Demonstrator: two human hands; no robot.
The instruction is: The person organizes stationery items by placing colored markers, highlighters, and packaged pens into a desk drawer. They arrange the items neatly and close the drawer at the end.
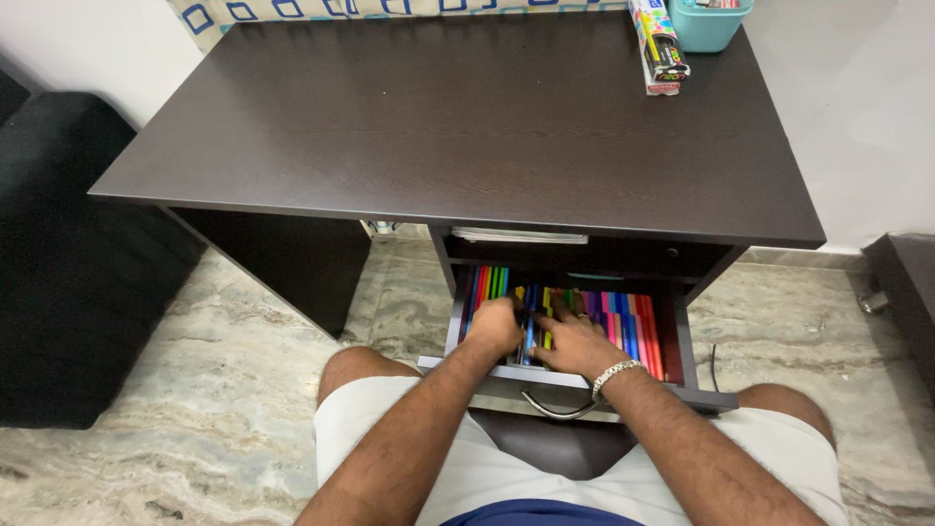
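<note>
Both hands in open drawer [682,341]: left hand [495,326] curled, fingers together, pressing down on coloured pens [623,326]; right hand [575,341], w/ metal bracelet [616,371], fingers spread flat over pens. Pens too many to count, laid in rows. Curved metal handle [555,409] below. Dark wood-grain desk [467,127] above; 1 teal tub [709,24], 1 marker pack [658,47] at back right corner.

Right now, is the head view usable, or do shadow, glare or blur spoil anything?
Head view: sharp, evenly lit; soft sheen on the dark desk top, no harsh glare. Wide-angle lens bows the desk edges. The open drawer sits in shade under the top, yet the coloured pens under the left hand and right hand read clearly.
</note>
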